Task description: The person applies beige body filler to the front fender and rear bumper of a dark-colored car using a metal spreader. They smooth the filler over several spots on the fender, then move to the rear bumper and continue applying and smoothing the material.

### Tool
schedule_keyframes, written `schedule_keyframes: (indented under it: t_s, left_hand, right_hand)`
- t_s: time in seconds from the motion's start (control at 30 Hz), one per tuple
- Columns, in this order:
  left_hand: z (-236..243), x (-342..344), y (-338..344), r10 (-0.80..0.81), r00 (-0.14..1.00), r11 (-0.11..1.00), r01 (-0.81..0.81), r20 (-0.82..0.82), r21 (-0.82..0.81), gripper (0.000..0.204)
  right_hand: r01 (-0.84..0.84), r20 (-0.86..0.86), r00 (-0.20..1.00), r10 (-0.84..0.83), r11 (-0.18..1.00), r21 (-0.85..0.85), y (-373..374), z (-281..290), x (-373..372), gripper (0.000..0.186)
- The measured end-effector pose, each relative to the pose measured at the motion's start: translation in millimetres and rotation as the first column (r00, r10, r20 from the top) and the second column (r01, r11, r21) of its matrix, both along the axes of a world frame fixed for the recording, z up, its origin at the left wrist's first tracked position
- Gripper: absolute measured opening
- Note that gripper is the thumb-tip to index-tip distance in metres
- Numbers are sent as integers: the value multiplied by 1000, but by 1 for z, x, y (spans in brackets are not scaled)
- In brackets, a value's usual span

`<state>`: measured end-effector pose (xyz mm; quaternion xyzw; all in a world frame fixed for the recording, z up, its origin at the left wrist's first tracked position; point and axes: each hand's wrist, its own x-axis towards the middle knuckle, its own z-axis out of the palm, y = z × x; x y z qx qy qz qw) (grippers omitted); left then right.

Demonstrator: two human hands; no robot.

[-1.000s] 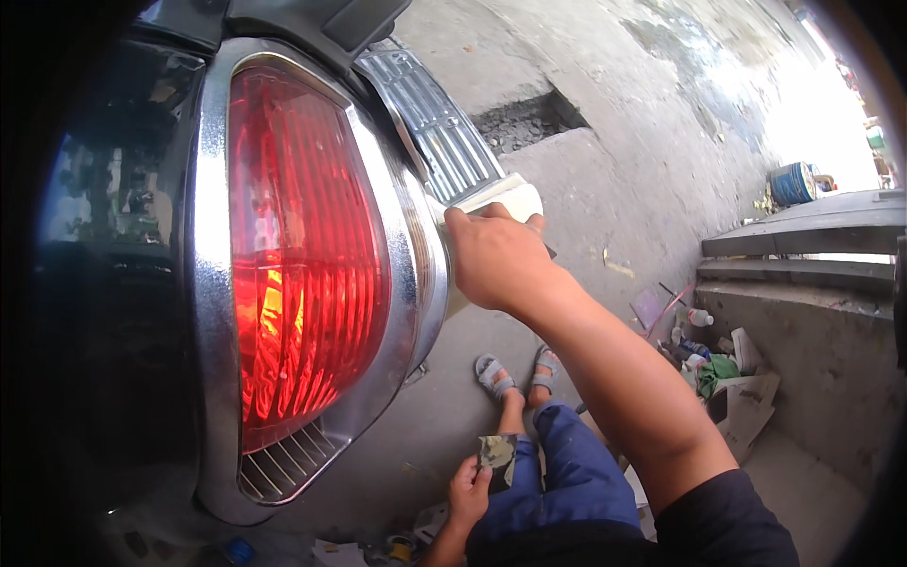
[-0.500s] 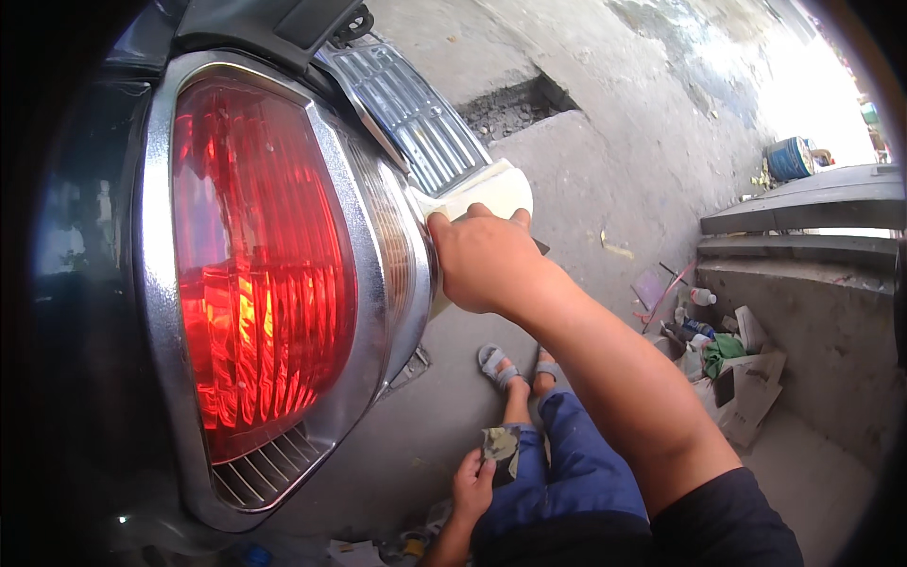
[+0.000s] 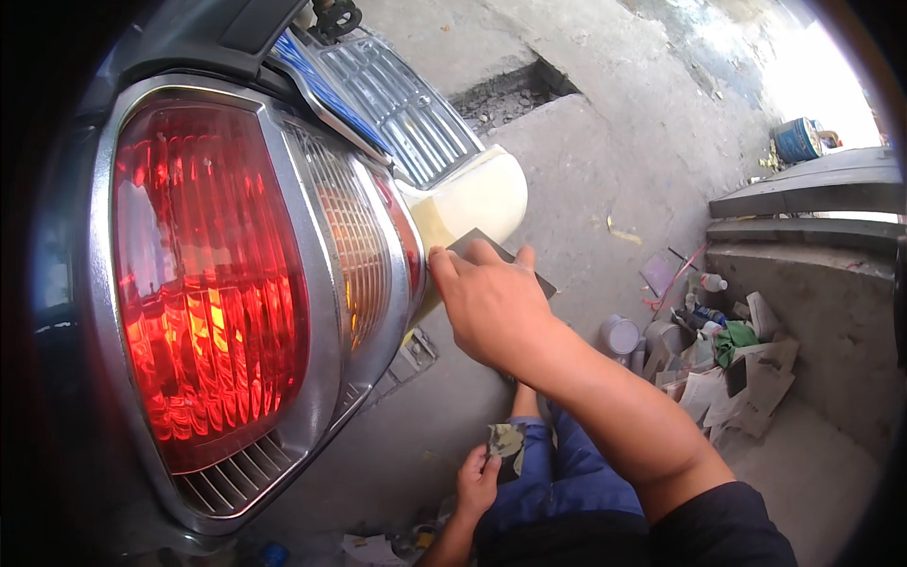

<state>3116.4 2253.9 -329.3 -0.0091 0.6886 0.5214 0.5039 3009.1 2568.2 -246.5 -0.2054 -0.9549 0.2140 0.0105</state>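
Note:
My right hand (image 3: 496, 307) grips a flat dark rectangular scraper (image 3: 477, 238) against the cream-coloured body panel (image 3: 487, 194) just right of the lamps. A tan smear (image 3: 431, 225) shows on that panel, beside my fingertips. Lower down, my left hand (image 3: 476, 480) is closed around a small dark plate (image 3: 510, 465) with a yellowish putty-like paste (image 3: 505, 439) on top, held in front of my thigh. A large red tail light (image 3: 213, 283) in a chrome surround fills the left, with an amber-and-clear lamp (image 3: 351, 236) next to it.
Beyond the panel stands a silver ribbed grille (image 3: 397, 104), near a rubble-filled pit (image 3: 515, 94) in the concrete floor. At right are a low concrete ledge (image 3: 812, 198), a heap of papers and rags (image 3: 732, 369), a pale can (image 3: 620, 335) and a blue bucket (image 3: 796, 140).
My right hand has moved slightly down along the panel, and more of the scraper shows. The lamps sit farther left in view. My left hand still holds its plate, barely shifted.

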Motion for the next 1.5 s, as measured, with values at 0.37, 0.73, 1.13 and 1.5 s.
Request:
schedule_keyframes:
  t_s: [0.37,0.73,1.13,1.5]
  left_hand:
    - [-3,-3,6,-53,999,997,54,5,-58,27]
    - [-3,-6,9,-65,998,997,65,-8,-35,26]
    - [-7,-5,3,-52,998,998,51,-25,-46,28]
    - [-12,-1,-2,-18,1000,999,19,11,-37,28]
  right_hand:
    - [63,-104,993,-58,997,46,-15,-14,18,42]
    - [90,-82,992,-97,993,-79,-6,2,20,46]
    - [-28,-45,999,29,1000,14,-20,-7,15,49]
    - [-30,-194,980,44,997,78,-25,-26,38,45]
